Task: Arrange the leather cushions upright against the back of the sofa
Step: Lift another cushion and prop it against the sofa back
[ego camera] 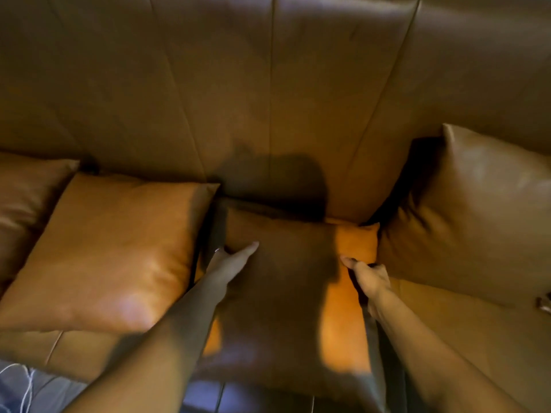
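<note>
Sofa back (268,99) blurred; both hands' grip on middle cushion (283,287) shadowed.

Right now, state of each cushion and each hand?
Middle cushion: lying flat on the seat, held at both sides.
Left cushion: leaning back, not fully upright.
Far-left cushion: leaning, partly cut off.
Right cushion: propped against the sofa back.
Left hand: on the middle cushion.
Right hand: gripping its right edge.

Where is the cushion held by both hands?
The middle cushion lies centre frame on the sofa seat, between the left cushion and the right cushion.
</note>
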`<state>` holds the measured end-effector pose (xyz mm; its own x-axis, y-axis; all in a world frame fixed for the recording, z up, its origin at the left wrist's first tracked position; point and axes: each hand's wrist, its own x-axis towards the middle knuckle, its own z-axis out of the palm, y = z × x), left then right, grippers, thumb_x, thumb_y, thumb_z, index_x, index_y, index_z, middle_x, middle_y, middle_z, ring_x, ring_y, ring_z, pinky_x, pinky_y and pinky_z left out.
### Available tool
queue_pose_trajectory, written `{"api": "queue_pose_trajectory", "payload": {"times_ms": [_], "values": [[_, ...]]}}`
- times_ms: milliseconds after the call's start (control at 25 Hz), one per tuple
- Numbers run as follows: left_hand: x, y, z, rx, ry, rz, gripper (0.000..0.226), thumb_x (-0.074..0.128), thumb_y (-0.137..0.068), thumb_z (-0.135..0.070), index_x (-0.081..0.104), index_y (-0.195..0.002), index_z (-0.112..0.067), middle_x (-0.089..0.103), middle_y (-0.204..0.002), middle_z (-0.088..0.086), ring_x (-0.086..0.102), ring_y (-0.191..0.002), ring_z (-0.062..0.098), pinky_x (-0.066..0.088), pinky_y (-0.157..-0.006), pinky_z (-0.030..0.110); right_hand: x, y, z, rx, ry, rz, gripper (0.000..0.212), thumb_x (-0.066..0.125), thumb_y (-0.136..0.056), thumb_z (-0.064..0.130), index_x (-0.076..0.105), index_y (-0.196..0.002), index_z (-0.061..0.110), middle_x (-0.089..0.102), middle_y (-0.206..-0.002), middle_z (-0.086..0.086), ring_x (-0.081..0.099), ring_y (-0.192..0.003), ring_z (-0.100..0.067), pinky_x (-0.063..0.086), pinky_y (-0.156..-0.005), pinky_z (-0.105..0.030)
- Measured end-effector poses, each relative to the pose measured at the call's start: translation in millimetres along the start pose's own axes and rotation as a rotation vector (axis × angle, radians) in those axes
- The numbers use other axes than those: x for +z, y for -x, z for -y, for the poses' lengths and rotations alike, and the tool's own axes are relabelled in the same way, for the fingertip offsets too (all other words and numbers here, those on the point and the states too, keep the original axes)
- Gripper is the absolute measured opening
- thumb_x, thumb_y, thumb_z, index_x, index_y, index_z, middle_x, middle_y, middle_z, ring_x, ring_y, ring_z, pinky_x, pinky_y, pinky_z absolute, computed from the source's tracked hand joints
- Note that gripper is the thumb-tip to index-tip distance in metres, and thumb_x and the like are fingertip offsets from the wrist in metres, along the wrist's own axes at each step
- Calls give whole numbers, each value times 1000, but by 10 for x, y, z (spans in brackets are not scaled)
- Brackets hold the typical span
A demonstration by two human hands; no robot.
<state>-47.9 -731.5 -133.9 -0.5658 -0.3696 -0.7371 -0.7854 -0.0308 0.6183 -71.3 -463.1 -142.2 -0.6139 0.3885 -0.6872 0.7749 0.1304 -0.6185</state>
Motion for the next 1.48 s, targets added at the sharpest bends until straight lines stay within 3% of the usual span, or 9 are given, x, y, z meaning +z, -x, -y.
{"api": "queue_pose_trajectory", "payload": {"times_ms": [200,280,360,440,640,920,1200,1320,1480], "values": [[-147,192,-509,96,122,10,98,80,-69,-63,45,-145,-11,58,-137,8,60,-117,30,49,-96,41,-122,166,308,-138,-166,20,66,84,-68,8,47,-123,10,61,-114,-6,59,-105,-32,46,-86,-39],[-244,264,-814,179,167,-29,99,82,-60,-68,53,-137,-14,64,-127,2,63,-108,25,50,-92,37,-151,277,548,-229,-243,101,76,87,-56,3,52,-123,9,67,-113,-5,64,-104,-29,50,-88,-39],[-322,305,-1090,234,203,-60,114,81,-44,-79,53,-135,-18,63,-129,-2,62,-113,24,49,-100,41,-153,351,783,-317,-257,144,88,90,-49,5,51,-128,11,69,-116,-8,67,-105,-30,55,-91,-46],[-377,329,-1333,300,243,-69,119,80,-48,-78,45,-145,-17,56,-136,-3,55,-124,26,45,-106,47,-185,390,1042,-386,-265,145,94,90,-53,4,43,-134,15,63,-122,-8,62,-108,-29,53,-95,-49],[-378,169,-1585,273,346,-1,103,78,-70,-63,31,-153,-25,46,-151,3,44,-137,31,38,-108,58,-139,331,1333,-369,-255,204,103,91,-60,11,30,-142,26,54,-128,-5,56,-114,-29,49,-100,-49],[-437,-41,-1572,232,371,31,93,74,-78,-59,31,-152,-22,42,-153,4,38,-141,34,31,-109,69,100,89,1284,-371,-106,153,124,98,-32,51,35,-137,30,58,-132,-2,59,-120,-31,52,-100,-54],[-409,-185,-1636,222,322,50,111,72,-71,-71,17,-158,-29,33,-160,4,36,-143,37,27,-108,75,111,202,1398,-337,123,111,116,88,-63,51,17,-150,22,43,-149,-8,45,-134,-34,39,-112,-51],[-402,-169,-1625,238,285,-10,95,69,-79,-66,29,-152,-21,41,-154,7,42,-138,36,35,-110,62,114,226,1413,-337,228,82,112,84,-71,52,15,-152,15,40,-152,-12,44,-135,-36,40,-111,-48],[-480,-21,-1610,383,135,-157,74,67,-86,-56,42,-145,-19,53,-145,6,51,-130,32,41,-107,46,102,460,1417,-415,420,-69,89,74,-83,50,30,-147,6,45,-146,-18,50,-129,-40,44,-103,-45]]}}
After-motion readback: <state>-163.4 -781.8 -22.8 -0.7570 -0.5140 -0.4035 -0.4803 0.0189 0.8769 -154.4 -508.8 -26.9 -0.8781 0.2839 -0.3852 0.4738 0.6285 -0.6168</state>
